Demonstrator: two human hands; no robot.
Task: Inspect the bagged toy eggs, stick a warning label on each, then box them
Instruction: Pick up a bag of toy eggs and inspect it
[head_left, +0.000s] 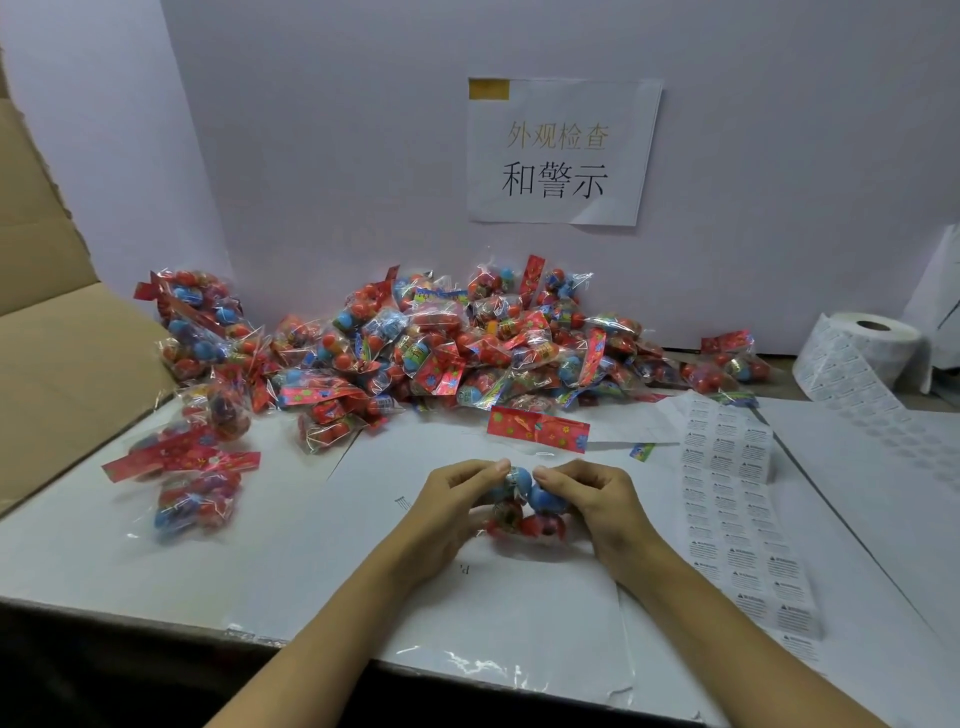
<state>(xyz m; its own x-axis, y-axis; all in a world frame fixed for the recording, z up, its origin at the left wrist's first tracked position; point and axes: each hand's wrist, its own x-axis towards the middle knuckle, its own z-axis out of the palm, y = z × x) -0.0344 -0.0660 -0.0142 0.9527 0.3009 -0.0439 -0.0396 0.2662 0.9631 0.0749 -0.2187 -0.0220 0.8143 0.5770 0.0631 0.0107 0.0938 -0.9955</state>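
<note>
A clear bag of blue and red toy eggs (522, 501) with a red header card (537, 428) lies on the white table in front of me. My left hand (457, 499) grips its left side and my right hand (592, 499) grips its right side, fingers curled round the eggs. A large heap of bagged eggs (447, 343) is piled against the back wall. A few more bags (192, 467) lie at the left. A strip of warning labels (732, 493) runs down the table at my right, fed from a label roll (862, 353).
An open cardboard box (57, 343) stands at the far left, its flap leaning over the table edge. A paper sign (561, 150) hangs on the back wall. White sheets (498, 613) cover the table near its front edge.
</note>
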